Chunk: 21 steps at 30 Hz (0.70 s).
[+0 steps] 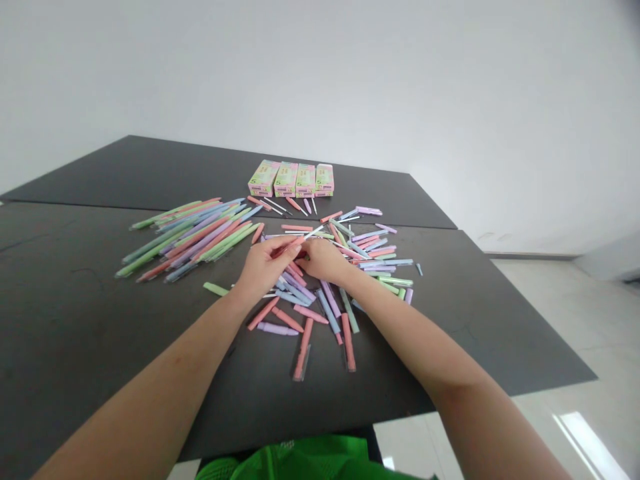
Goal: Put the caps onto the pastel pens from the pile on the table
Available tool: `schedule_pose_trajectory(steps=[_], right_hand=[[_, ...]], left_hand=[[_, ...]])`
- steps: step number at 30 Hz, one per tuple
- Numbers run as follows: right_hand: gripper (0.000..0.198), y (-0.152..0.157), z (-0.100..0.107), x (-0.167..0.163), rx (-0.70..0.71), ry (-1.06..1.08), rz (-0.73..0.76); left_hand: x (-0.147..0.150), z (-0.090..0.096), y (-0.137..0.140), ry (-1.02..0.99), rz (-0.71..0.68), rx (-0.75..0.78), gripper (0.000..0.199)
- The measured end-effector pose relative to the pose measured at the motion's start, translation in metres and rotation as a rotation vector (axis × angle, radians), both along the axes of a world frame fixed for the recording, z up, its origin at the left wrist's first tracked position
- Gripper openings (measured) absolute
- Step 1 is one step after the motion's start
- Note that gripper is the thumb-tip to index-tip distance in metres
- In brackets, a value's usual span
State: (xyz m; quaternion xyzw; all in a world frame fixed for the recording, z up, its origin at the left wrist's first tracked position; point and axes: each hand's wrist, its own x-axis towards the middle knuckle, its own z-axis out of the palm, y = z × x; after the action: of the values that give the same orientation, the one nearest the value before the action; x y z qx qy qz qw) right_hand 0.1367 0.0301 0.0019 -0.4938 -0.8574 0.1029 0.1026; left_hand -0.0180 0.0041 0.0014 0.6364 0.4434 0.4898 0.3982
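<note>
In left hand (265, 268), white stick (315, 232) slants forward-right.

Backed by a smooth white wall (350, 80) beyond the far edge of the flat, dark grey surface (75, 300). Floored past the right edge in glossy pale tiles (557, 300), with bright reflected light (590, 443) off the near right corner.

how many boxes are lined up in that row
4: leftmost box, second box, third box and rightmost box, side by side beyond the pen parts. More may be hidden underneath or behind.
</note>
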Motion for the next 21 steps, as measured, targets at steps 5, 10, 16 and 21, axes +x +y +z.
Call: schedule_pose_trajectory(steps=[5,10,16,21], right_hand=[[0.028,-0.001,-0.004,-0.012,0.064,-0.075,-0.089],[0.029,-0.004,-0.001,-0.014,0.065,-0.075,-0.081],[0.015,-0.011,0.007,0.02,0.016,0.343,-0.158],[0.018,-0.021,0.008,0.053,-0.209,0.956,-0.228]], left_hand=[[-0.001,-0.001,0.002,0.001,0.003,0.021,0.041],[-0.001,-0.002,0.002,-0.008,0.003,0.028,0.041],[0.001,0.0,-0.001,-0.048,-0.04,-0.008,0.04],[0.004,-0.001,-0.005,-0.077,-0.129,-0.097,0.042]])
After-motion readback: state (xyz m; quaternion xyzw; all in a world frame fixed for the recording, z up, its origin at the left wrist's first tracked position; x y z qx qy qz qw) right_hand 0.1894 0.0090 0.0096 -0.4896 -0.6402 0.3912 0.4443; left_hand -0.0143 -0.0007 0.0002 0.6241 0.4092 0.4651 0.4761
